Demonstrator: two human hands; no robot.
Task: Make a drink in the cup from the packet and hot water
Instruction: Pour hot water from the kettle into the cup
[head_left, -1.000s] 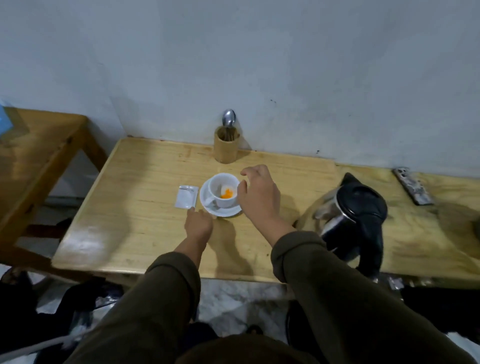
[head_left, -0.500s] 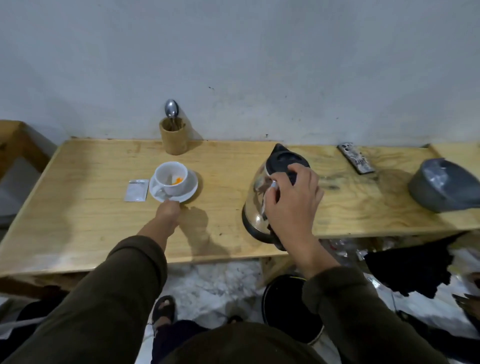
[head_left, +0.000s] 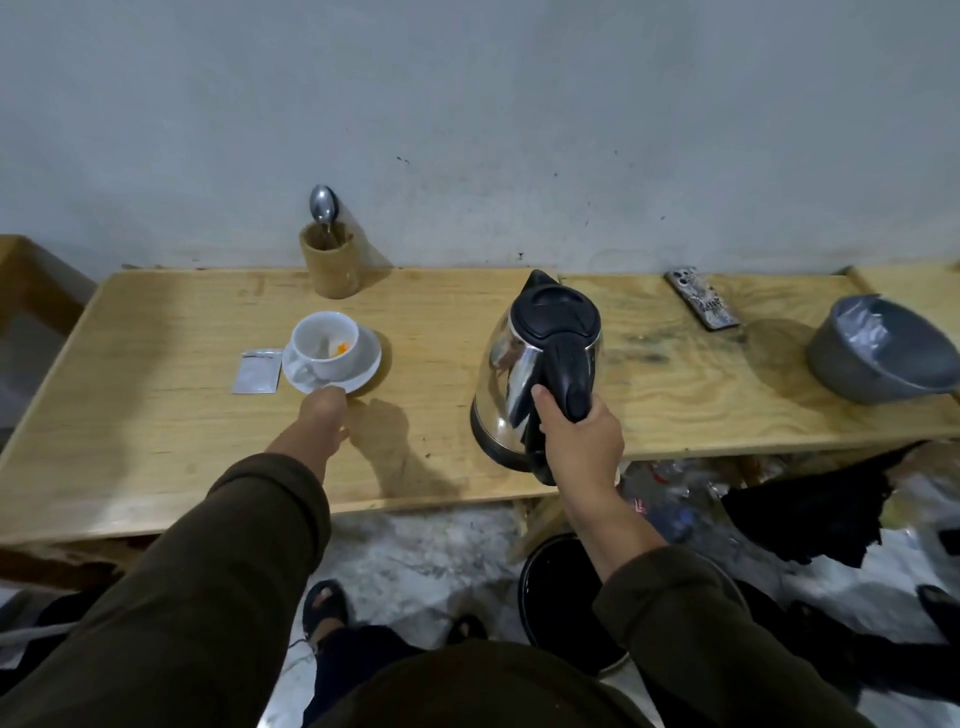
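Observation:
A white cup with orange powder inside stands on a white saucer on the wooden table. A silver packet lies flat just left of the saucer. My left hand rests at the saucer's near rim, fingers curled against it. A steel kettle with a black lid and handle stands to the right of the cup. My right hand is wrapped around the kettle's black handle.
A wooden holder with a spoon stands by the wall behind the cup. A phone and a grey bowl lie on the table's right part. A black bin sits on the floor below.
My right hand left the cup, reached right and closed around the kettle handle. My left hand stayed at the saucer's rim. The view shifted right.

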